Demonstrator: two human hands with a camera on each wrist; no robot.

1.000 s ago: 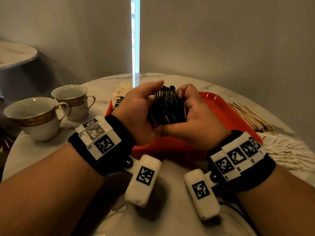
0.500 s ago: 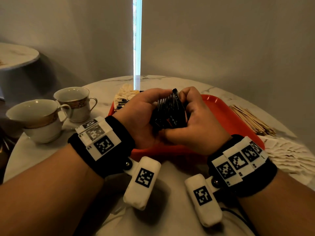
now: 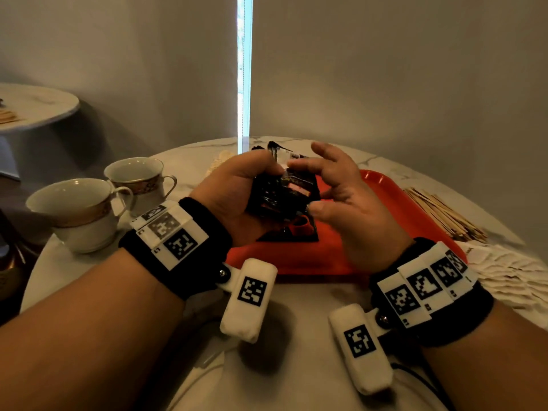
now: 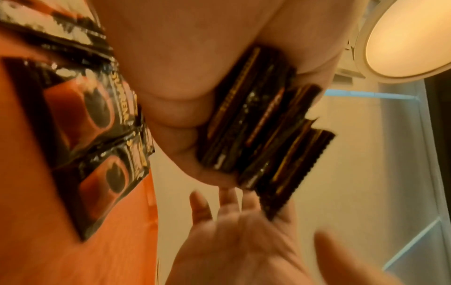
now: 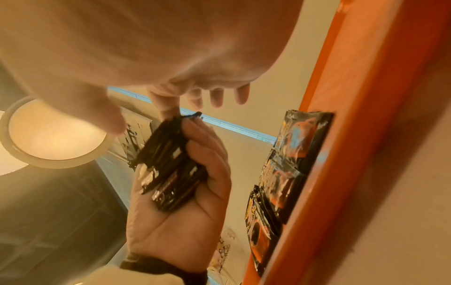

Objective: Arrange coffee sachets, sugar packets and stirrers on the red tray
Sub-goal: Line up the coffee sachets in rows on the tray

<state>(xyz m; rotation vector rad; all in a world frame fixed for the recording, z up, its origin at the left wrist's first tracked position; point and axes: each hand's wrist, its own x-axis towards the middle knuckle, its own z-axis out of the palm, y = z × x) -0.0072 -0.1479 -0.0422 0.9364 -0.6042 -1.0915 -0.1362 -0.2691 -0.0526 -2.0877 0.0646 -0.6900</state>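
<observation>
My left hand (image 3: 237, 185) grips a thick stack of black coffee sachets (image 3: 275, 191) on edge above the red tray (image 3: 400, 209). The left wrist view shows the stack (image 4: 263, 135) pressed between fingers and palm. My right hand (image 3: 341, 188) is open beside it with fingers spread, and its index fingertip (image 5: 165, 110) touches the stack's top edge (image 5: 171, 164). A few sachets (image 3: 296, 229) lie flat on the tray under my hands, seen also as sachets (image 4: 92, 135) in the left wrist view. Wooden stirrers (image 3: 439, 212) and white sugar packets (image 3: 519, 271) lie on the table right of the tray.
Two gold-banded cups (image 3: 80, 212) (image 3: 139, 179) stand on the marble table (image 3: 296, 336) to the left. Pale packets (image 3: 219, 161) lie beyond the tray's far left corner. A wall rises close behind the table. A second round table (image 3: 35, 108) stands far left.
Both hands clasped the sachet stack before. Now my right hand has let go and spread open, while the left keeps the stack; flat sachets on the tray have come into view.
</observation>
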